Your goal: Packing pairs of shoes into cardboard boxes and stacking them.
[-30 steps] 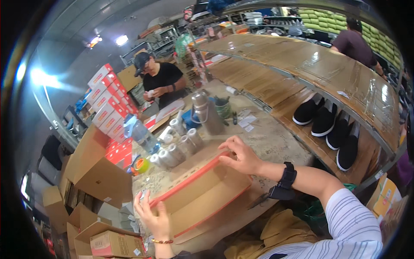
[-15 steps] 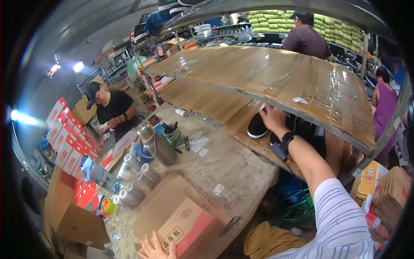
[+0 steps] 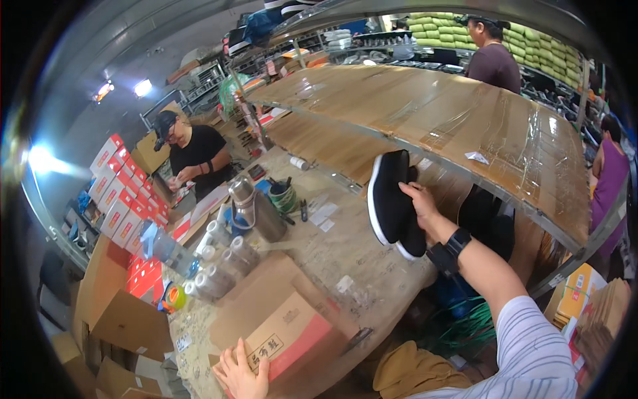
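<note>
My right hand (image 3: 425,207) grips a pair of black slip-on shoes (image 3: 389,193) with white soles, held together above the table's right edge, in front of the shelf. The shoes stand nearly upright, toes up, their soles turned to the left. My left hand (image 3: 243,374) lies with spread fingers on the near left edge of a brown and red cardboard shoe box (image 3: 296,342) at the front of the table. More dark shoes (image 3: 488,219) sit on the lower shelf, partly hidden behind my right wrist.
A cardboard-covered shelf (image 3: 425,110) with a metal rim stands over the table's far right side. On the table (image 3: 345,246) are a steel thermos (image 3: 262,213), a pen holder (image 3: 284,197), several clear rolls (image 3: 222,269) and a water bottle (image 3: 166,249). A co-worker (image 3: 196,153) stands beyond, left.
My right hand has drawn the black shoes off the lower shelf and raised them toward me. My left hand stays on the shoe box. The view has shifted slightly.
</note>
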Demonstrator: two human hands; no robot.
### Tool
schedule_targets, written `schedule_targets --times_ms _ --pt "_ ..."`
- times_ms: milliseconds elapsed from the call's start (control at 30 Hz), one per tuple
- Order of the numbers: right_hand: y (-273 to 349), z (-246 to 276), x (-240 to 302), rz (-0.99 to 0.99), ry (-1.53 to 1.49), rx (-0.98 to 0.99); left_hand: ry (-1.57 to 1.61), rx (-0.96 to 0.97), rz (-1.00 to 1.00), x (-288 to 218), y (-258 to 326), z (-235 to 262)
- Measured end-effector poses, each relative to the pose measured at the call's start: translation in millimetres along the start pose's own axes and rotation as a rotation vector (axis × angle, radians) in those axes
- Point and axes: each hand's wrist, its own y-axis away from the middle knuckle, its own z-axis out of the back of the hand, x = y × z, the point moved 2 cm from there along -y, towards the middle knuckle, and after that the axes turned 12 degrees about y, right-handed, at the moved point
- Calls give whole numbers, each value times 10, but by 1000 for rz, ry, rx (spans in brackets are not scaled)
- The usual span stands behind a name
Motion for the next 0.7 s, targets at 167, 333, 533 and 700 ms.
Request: schedule_targets --times_ms 167,333,533,700 --pt "913 -562 97 -248 -707 390 405 -251 -77 -85 13 279" --pt "1549 -648 -187 -264 -793 518 145 -601 -202 -245 376 49" --pt "1952 -771 -418 -274 -747 562 158 -507 -267 -332 508 -310" --pt "2167 -997 -534 -298 -708 601 1246 1 -176 -917 620 -243"
